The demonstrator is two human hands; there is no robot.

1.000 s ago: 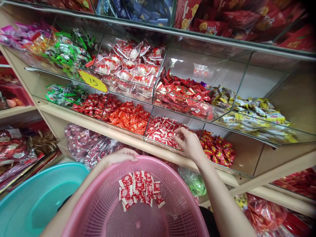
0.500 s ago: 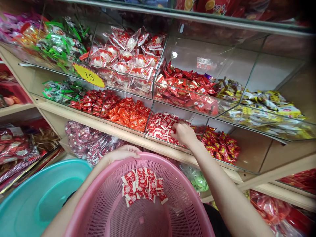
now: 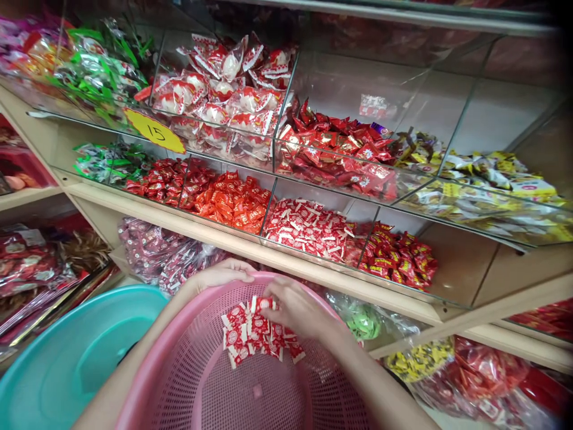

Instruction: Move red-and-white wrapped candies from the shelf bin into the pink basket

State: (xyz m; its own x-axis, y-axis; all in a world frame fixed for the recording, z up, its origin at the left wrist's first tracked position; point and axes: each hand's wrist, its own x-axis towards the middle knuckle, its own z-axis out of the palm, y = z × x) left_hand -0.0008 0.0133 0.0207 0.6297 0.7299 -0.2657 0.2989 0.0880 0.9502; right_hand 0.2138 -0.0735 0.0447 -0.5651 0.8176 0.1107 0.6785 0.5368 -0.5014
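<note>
Your left hand (image 3: 228, 272) is closed over the far rim of the pink basket (image 3: 179, 373), its fingers bent across the edge at the center of the frame. Your right hand (image 3: 293, 304) is inside the basket, fingers curled and only slightly apart. One red-and-white candy (image 3: 263, 303) sits at its thumb and fingertips; you cannot tell whether they pinch it or just touch it.

In the basket, at the lower center, lie roughly a dozen red-and-white candies (image 3: 257, 327) in one cluster; your right hand hides some, so the exact count is unclear. Loose candies of the same pattern (image 3: 308, 227) fill a compartment just right of center, too many to count. You have one pink basket, one teal basin (image 3: 42, 370) at the lower left, and one yellow price tag (image 3: 154, 131), marked 15, at the upper left.
</note>
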